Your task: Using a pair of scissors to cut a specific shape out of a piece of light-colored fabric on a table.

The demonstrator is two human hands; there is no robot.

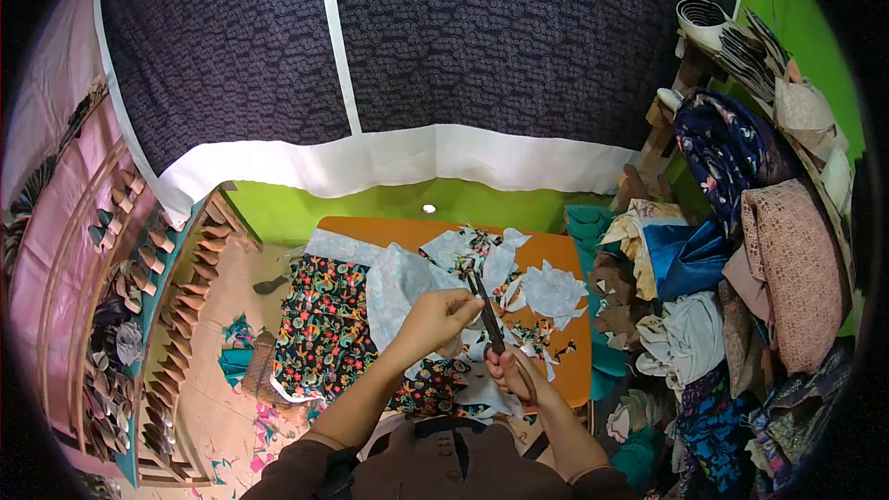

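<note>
Head view shows the right hand [519, 376] closed around dark scissors [492, 322] at the frame's lower centre, above fabric scraps [552, 293] on an orange table [554, 251]; the left hand [433, 318] is beside the blades, though whether it pinches anything I cannot tell.

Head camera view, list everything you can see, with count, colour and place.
Table: one, orange, centre
Scissors: one pair, dark, lower centre
Floral fabric: one spread, black multicolour, table's left
Pale fabric pieces: several, whitish, on the table
Patterned cloth: two panels, dark with white edging, top
Wall: two stretches, lime green, back and right
Drape: one, pink, far left
Pointed shoes or shoe forms: many, mostly brown, left
Fabric bundles: many, mixed colours, right
Floor scraps: several, teal and pink, lower left
Sleeves: two, dark, lower edge
Left hand: one, bare, by the scissors
Right hand: one, bare, gripping the scissors
</note>
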